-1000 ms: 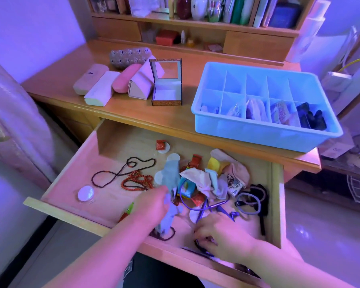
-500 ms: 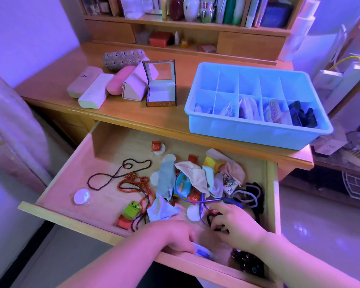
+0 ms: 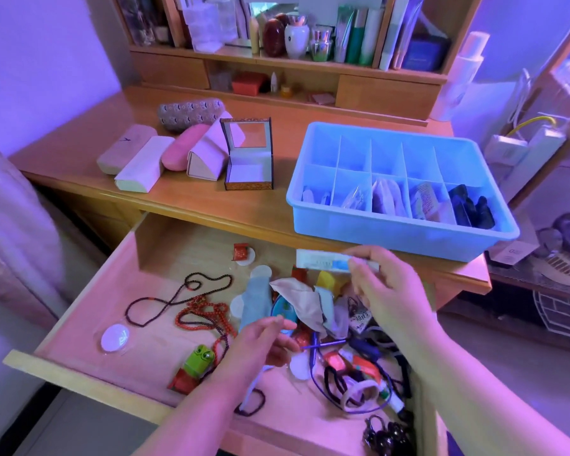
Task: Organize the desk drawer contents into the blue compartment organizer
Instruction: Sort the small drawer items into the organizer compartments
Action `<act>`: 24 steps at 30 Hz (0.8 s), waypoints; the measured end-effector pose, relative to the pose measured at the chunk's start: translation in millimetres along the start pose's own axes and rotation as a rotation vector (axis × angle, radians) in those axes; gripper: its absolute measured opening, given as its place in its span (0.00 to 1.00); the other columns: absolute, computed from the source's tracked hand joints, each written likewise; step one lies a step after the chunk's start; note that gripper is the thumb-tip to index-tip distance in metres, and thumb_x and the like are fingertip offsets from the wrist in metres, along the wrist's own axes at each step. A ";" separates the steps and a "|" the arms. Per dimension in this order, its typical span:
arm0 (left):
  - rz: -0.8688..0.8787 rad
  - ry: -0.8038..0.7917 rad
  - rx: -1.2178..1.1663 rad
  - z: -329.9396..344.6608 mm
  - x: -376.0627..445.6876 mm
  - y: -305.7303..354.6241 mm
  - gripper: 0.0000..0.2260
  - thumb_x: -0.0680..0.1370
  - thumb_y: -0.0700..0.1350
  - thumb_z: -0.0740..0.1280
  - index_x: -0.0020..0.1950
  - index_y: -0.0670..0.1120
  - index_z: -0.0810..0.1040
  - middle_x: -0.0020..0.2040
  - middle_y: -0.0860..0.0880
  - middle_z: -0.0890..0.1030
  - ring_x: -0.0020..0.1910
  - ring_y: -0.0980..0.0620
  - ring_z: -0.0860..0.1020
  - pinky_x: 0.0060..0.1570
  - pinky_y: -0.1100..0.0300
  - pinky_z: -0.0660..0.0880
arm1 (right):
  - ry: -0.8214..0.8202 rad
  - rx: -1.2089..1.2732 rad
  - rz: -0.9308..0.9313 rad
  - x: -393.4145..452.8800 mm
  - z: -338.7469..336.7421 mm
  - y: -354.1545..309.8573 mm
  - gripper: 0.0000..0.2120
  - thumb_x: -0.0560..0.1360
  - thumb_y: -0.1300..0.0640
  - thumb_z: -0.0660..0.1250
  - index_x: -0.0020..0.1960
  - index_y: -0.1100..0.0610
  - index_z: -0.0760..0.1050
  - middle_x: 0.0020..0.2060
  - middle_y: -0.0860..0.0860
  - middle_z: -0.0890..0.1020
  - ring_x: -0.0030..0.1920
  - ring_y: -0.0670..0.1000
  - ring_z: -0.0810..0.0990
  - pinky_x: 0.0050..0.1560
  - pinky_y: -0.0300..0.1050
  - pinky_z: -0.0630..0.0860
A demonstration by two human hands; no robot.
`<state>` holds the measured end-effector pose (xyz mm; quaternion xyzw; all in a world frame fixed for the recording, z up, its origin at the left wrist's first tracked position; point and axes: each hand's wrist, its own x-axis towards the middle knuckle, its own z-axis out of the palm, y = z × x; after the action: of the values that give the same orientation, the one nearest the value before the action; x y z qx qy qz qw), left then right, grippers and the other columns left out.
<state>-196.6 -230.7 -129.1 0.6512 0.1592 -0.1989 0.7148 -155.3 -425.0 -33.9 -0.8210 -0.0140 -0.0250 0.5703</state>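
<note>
While the right hand (image 3: 387,291) lifts a small flat white-and-blue packet (image 3: 326,262) above the open drawer (image 3: 79,324), its fingertips pinch the packet by one end so the rest sticks out to the left, level and free of the clutter below. That hold looks chosen for a short carry: the packet hangs just in front of the near wall of the blue compartment organizer (image 3: 392,235), which sits on the desk (image 3: 244,205) right behind the drawer, close enough that each item needs only a brief lift. The organizer has 2 rows of 5 compartments; the 5 in the near row each hold something, with dark items in the rightmost, while the far row looks bare, so the packet probably belongs in one of those or beside something alike. The left hand (image 3: 264,343) hovers low over the middle of the drawer, fingers loosely spread and holding nothing, seemingly ready for the next pick. Under it lie a blue-grey cloth (image 3: 255,304), crumpled fabric, cords and small wrappers in a heap. Off to the left, apart from that heap, lie a string of red beads (image 3: 201,315), a dark bead necklace (image 3: 165,307), a round white disc (image 3: 114,339) and a green frog-faced toy (image 3: 199,360), so much sorting remains
</note>
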 end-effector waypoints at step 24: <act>0.558 -0.504 1.436 51.1 7.0 -29.0 0.15 0.74 0.58 0.62 0.56 0.54 0.76 0.59 0.53 0.70 0.61 0.50 0.66 0.63 0.53 0.66 | -0.491 -1.050 -0.070 -50.8 -29.5 95.1 0.12 0.77 0.47 0.59 0.42 0.53 0.74 0.41 0.50 0.81 0.45 0.56 0.79 0.41 0.45 0.69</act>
<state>-206.3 -284.2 -152.5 0.9026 -0.3415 -0.2076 0.1601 -201.9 -485.6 -115.5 -0.9746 -0.1588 0.1438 0.0656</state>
